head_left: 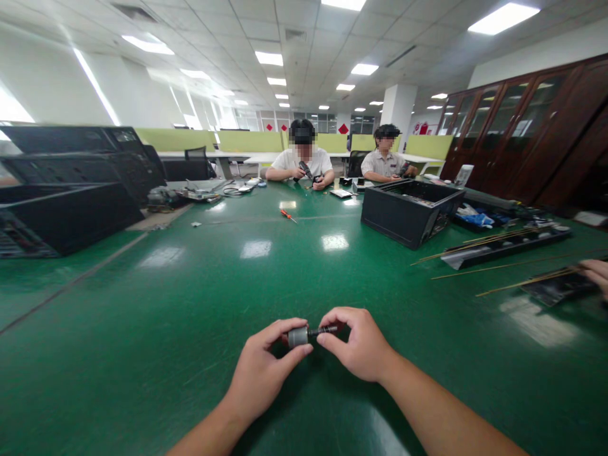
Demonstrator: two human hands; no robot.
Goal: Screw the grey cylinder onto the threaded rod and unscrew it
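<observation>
Our bare forearms (437, 402) reach in low over the green worktop (156, 323), our hands meeting at one small metal part (313, 332). Our left hand (259, 367) pinches its thick grey cylinder (297, 337) between thumb and fingertips; our right hand (363, 348) pinches the thin dark shaft (327, 330) between thumb and forefinger, the tip showing past the hold. The part lies crosswise between them, seemingly just above the worktop; how hard either hand presses, we cannot tell.

By its look, we judge it stiff and dense for its size, most weight likely in the cylinder, so we do best to carry it there. The smooth wall may slide under dry fingertips; the ridged shaft should give more bite. Nothing looks brittle, though we would spare the shaft sideways strain. Farther off, a red screwdriver (285, 213) and a black case (387, 218) rest well apart from our hands.
</observation>
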